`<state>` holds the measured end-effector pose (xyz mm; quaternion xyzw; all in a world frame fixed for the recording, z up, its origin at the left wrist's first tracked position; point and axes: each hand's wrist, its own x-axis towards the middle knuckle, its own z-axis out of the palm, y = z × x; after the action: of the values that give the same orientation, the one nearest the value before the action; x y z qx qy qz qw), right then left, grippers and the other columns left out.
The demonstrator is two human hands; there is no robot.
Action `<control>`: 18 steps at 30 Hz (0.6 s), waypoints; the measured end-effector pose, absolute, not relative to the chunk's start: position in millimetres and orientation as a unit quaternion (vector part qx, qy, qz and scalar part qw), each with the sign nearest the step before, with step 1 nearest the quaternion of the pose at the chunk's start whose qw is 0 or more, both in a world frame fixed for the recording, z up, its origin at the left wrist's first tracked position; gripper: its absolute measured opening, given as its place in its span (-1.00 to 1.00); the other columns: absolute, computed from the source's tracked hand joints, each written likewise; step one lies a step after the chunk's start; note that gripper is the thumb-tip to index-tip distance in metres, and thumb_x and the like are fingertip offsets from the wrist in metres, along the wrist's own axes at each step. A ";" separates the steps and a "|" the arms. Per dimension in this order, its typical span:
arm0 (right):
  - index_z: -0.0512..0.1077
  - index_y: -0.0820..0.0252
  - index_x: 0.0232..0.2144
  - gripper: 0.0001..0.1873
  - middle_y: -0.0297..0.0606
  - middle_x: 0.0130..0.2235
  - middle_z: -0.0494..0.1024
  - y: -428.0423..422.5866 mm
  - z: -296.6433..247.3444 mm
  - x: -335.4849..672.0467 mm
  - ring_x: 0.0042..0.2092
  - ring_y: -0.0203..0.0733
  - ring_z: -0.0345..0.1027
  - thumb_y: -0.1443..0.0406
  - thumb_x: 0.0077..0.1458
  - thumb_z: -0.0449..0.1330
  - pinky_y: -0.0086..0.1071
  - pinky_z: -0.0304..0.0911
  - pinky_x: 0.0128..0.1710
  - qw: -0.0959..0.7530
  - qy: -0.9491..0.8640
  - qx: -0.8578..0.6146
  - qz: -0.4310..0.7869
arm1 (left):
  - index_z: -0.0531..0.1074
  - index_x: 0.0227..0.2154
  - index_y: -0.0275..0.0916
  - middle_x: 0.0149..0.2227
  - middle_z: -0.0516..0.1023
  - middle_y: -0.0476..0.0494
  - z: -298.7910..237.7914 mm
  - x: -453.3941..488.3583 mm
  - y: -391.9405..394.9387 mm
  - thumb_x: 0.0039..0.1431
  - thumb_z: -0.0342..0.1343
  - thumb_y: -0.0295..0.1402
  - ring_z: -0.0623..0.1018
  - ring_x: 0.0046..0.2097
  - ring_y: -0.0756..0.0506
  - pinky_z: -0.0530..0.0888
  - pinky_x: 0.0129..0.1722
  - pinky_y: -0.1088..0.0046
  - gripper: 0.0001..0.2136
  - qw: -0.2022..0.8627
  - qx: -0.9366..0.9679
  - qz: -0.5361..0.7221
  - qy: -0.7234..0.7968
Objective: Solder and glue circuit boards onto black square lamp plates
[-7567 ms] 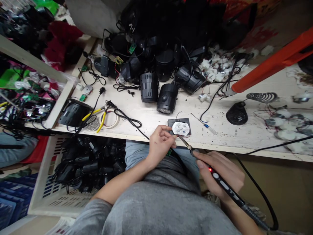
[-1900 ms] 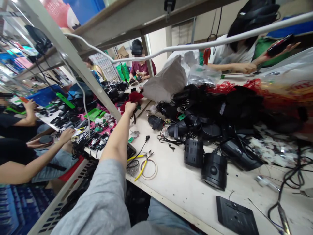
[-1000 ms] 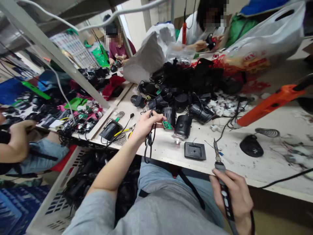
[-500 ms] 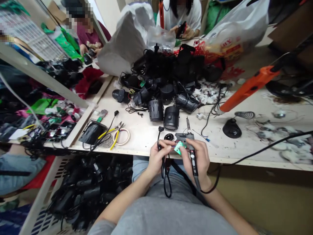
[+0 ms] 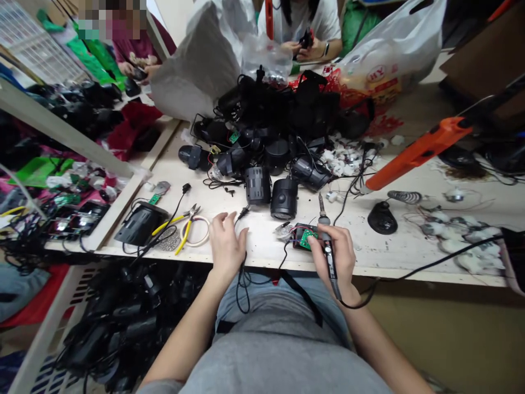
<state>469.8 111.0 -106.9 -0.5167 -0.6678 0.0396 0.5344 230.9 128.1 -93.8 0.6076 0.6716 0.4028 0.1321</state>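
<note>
The person's left hand (image 5: 227,253) lies open and empty on the pale wooden tabletop (image 5: 262,232), while the right hand (image 5: 334,253) closes around a slim black soldering iron (image 5: 329,264). Just beside it, a small green circuit board (image 5: 307,237) sits, seemingly on a dark plate (image 5: 296,245) — light, brittle, wired, best held by its edges.

Red lettering on the white plastic carrier bag (image 5: 379,46) reads "HY" inside an oval emblem. Smaller red-and-yellow printing beneath the emblem on the same bag is too small and creased to read. Item noted: 1 legible marking.
</note>
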 end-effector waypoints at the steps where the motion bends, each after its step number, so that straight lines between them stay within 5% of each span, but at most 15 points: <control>1: 0.41 0.17 0.00 -0.66 -0.20 -0.17 0.46 110.5 -107.0 469.4 -0.14 -0.16 0.41 0.42 0.17 0.27 -0.25 0.43 -0.13 0.532 -0.669 -0.517 0.045 | 0.45 -0.08 -0.26 -0.03 0.45 -0.36 -88.6 239.8 123.7 0.17 0.20 -0.30 0.47 0.06 -0.31 0.42 0.10 0.04 -0.72 0.145 0.629 0.409 0.645; 10: 0.40 0.15 0.03 -0.63 -0.20 -0.18 0.45 107.3 -108.8 470.8 -0.16 -0.18 0.42 0.43 0.18 0.27 -0.29 0.44 -0.20 0.513 -0.697 -0.501 0.017 | 0.34 -0.35 -0.19 -0.38 0.50 -0.03 -96.3 327.3 111.2 0.12 0.20 -0.33 0.55 -0.36 -0.05 0.54 -0.30 0.42 -0.86 0.560 0.517 0.415 0.497; 18: 0.45 0.16 -0.06 -0.76 -0.24 -0.28 0.53 81.7 -92.8 512.9 -0.26 -0.20 0.46 0.42 0.22 0.20 -0.32 0.44 -0.27 0.500 -0.712 -0.490 0.060 | 0.46 -0.21 -0.19 -0.50 0.46 0.04 -98.2 328.7 115.0 0.05 0.20 -0.38 0.47 -0.46 0.00 0.39 -0.44 0.51 -0.79 0.529 0.519 0.397 0.542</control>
<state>512.9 81.7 -92.8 -0.4895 -0.7121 0.0596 0.4998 328.7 115.0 -98.2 0.5190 0.5415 0.3971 0.5289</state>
